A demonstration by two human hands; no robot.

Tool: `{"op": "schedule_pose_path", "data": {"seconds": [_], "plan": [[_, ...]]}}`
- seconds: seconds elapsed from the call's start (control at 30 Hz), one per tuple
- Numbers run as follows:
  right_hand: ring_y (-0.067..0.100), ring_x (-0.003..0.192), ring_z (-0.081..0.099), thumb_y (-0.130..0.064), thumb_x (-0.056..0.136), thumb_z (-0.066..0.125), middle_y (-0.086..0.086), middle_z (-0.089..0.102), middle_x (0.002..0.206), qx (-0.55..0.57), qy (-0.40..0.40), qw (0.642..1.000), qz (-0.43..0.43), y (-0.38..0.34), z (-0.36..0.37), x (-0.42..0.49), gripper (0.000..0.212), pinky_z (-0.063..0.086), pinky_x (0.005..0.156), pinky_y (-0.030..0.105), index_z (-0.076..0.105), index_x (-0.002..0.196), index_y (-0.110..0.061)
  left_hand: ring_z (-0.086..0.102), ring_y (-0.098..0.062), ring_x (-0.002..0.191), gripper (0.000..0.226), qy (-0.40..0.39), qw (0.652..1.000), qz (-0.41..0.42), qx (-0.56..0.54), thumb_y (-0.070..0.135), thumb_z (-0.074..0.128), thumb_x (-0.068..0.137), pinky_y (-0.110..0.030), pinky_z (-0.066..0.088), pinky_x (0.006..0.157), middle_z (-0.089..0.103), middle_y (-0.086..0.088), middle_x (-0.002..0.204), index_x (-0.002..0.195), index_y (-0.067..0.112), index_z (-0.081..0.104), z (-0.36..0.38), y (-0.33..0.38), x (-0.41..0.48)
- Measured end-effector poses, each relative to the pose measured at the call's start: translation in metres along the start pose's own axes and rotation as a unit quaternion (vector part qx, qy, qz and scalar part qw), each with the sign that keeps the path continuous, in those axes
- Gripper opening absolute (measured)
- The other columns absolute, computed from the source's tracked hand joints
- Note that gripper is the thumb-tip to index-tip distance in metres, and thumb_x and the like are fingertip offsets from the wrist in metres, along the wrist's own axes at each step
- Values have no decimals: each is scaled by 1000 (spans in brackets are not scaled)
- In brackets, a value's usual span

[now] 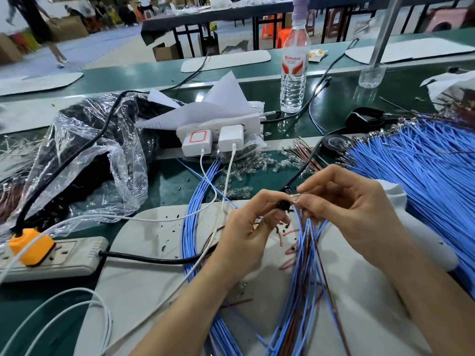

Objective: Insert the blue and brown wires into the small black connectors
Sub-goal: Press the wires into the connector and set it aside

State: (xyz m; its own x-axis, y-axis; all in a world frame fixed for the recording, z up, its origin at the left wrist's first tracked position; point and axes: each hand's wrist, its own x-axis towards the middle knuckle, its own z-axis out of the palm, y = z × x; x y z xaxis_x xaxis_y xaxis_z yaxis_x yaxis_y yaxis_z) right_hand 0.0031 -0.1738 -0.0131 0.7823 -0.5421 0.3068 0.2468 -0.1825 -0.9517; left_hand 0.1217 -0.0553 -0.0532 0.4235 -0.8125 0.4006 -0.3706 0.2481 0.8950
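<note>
My left hand (253,224) pinches a small black connector (283,204) between thumb and fingers above the grey mat (144,265). My right hand (344,201) grips the metal-tipped ends of a bunch of blue and brown wires (305,265) and holds them right against the connector. The bunch hangs down from my fingers toward the near edge. Whether a wire tip sits inside the connector is hidden by my fingers. A second bundle of blue wires (198,219) lies across the mat to the left of my hands.
A big pile of blue wires (421,165) fills the right side. Loose brown wires (305,152) and clear small parts (257,163) lie behind my hands. A power strip with an orange plug (29,249), white chargers (213,137), a plastic bag (84,155) and a water bottle (294,70) stand left and behind.
</note>
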Motion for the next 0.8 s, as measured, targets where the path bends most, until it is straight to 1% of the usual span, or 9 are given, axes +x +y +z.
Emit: {"op": "schedule_pose_path", "data": {"seconds": [0.1, 0.2, 0.33, 0.43, 0.5, 0.57, 0.63, 0.7, 0.8], "plan": [[10, 58, 64, -14, 72, 68, 7, 70, 71, 2, -16, 1000, -13, 2, 0, -1, 10, 51, 58, 17, 69, 81, -17, 63, -18, 82, 20, 6, 1000, 3, -1, 8, 51, 91, -49, 53, 83, 64, 3, 88, 104, 23, 57, 1, 0, 0], [11, 58, 63, -9, 78, 69, 5, 70, 72, -12, -23, 999, -28, 5, 0, -2, 11, 52, 59, 19, 70, 82, -20, 63, -18, 81, 21, 4, 1000, 6, 8, 7, 51, 92, -50, 52, 81, 63, 13, 88, 105, 22, 58, 1, 0, 1], [9, 57, 64, 3, 81, 68, 4, 70, 72, -71, -8, 997, -40, 8, 0, -2, 24, 53, 57, 17, 68, 81, -22, 62, -12, 83, 22, 6, 999, 11, 33, 6, 52, 91, -39, 53, 80, 63, 20, 89, 105, 23, 58, 0, 0, 1], [9, 59, 65, 3, 81, 69, 3, 71, 72, -99, -3, 994, -43, 8, 0, -3, 23, 53, 59, 17, 67, 81, -20, 64, -9, 85, 16, 7, 1000, 10, 20, 8, 54, 91, -26, 51, 76, 66, 10, 88, 105, 11, 60, 1, -2, 0], [5, 60, 64, 0, 81, 71, -3, 70, 71, -129, 0, 990, -53, 8, 0, -3, 20, 51, 61, 14, 68, 81, -20, 62, -2, 80, 15, 6, 1000, 5, 19, 9, 54, 92, -17, 46, 74, 65, 9, 85, 105, 6, 60, 0, -2, -1], [4, 59, 62, -7, 80, 72, -8, 69, 70, -178, 2, 982, -68, 8, 1, -4, 15, 48, 61, 11, 67, 81, -22, 58, 5, 74, 15, 2, 999, 1, 44, 11, 56, 91, -15, 44, 72, 64, 12, 81, 105, 8, 61, -1, -3, -1], [5, 58, 61, -6, 80, 73, -9, 67, 70, -221, -1, 972, -78, 9, 2, -4, 18, 48, 60, 11, 66, 80, -23, 58, 5, 71, 13, 1, 998, 0, 70, 14, 59, 90, -15, 45, 69, 63, 17, 78, 103, 16, 62, -2, -4, 0], [7, 57, 61, -2, 81, 72, -5, 68, 69, -212, -13, 976, -56, 9, 1, -4, 21, 49, 58, 15, 67, 79, -22, 59, 4, 72, 16, 4, 996, 6, 94, 13, 62, 88, -14, 46, 69, 62, 19, 77, 100, 24, 61, -2, -4, 0], [12, 54, 61, 2, 82, 68, 3, 68, 64, -112, -33, 993, 24, 11, -3, -1, 18, 51, 54, 21, 68, 77, -14, 61, 2, 71, 18, 0, 992, 14, 126, 14, 64, 86, -14, 47, 71, 63, 19, 75, 101, 24, 63, -3, -5, 0]]}}
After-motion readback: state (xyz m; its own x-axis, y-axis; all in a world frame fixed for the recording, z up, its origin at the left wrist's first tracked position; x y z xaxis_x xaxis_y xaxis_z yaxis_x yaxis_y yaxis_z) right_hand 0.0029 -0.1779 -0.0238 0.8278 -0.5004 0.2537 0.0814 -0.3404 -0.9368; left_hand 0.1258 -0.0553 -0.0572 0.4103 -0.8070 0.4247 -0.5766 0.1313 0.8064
